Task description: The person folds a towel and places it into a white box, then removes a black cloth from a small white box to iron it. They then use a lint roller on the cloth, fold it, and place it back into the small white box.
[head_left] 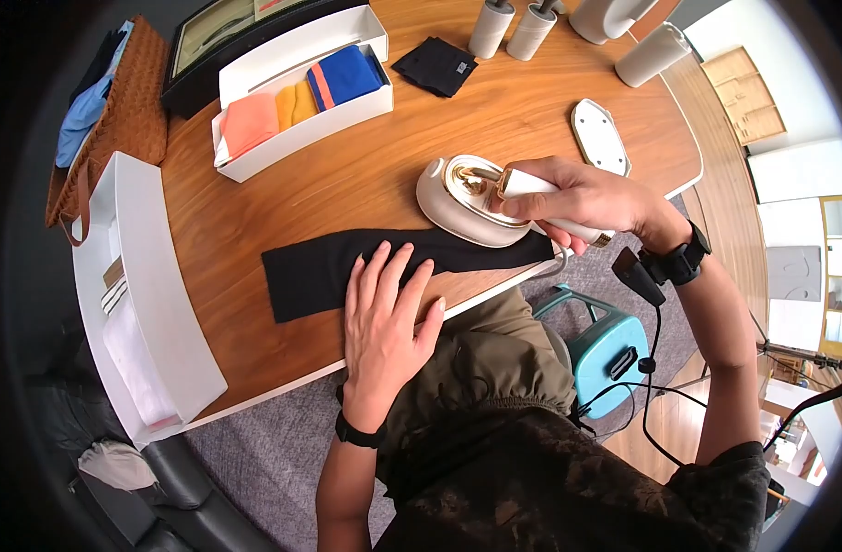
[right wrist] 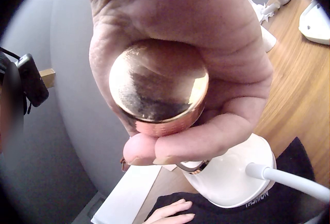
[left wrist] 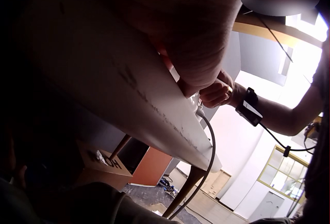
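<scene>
Your right hand (head_left: 586, 198) was curled round the handle of the white, gold-trimmed iron (head_left: 458, 213), the handle's gold end showing in its grip. Your left hand (head_left: 379, 322) lay palm down, fingers straight and spread, fingertips on the black cloth (head_left: 306, 281). That cloth stretched in a long, mostly smooth strip near the bench's (head_left: 214, 304) near edge, the iron standing over its right part, pale lettering beside it.
</scene>
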The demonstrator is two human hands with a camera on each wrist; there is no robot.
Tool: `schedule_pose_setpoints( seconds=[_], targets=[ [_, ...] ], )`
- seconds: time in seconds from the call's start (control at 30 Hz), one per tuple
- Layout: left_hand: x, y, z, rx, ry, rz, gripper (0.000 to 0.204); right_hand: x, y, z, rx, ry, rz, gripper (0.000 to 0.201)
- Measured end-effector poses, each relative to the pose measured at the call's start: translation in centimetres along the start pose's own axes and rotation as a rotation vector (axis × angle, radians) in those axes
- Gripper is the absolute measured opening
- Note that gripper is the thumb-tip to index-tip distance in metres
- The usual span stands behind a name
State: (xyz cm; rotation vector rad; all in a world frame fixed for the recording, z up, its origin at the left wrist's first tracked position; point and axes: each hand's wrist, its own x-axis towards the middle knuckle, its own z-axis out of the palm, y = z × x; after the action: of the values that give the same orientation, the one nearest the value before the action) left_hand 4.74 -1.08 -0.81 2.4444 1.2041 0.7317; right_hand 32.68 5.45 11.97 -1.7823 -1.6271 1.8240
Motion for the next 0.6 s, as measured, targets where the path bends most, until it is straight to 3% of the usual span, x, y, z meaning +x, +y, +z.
schedule_pose_setpoints(
  seconds=[0.6],
  targets=[
    [-0.15,-0.06,0.17,-0.008,-0.009,-0.017,0.041,-0.25,-0.44,-0.03,-0.002,-0.01,0.043,0.038]
  ],
)
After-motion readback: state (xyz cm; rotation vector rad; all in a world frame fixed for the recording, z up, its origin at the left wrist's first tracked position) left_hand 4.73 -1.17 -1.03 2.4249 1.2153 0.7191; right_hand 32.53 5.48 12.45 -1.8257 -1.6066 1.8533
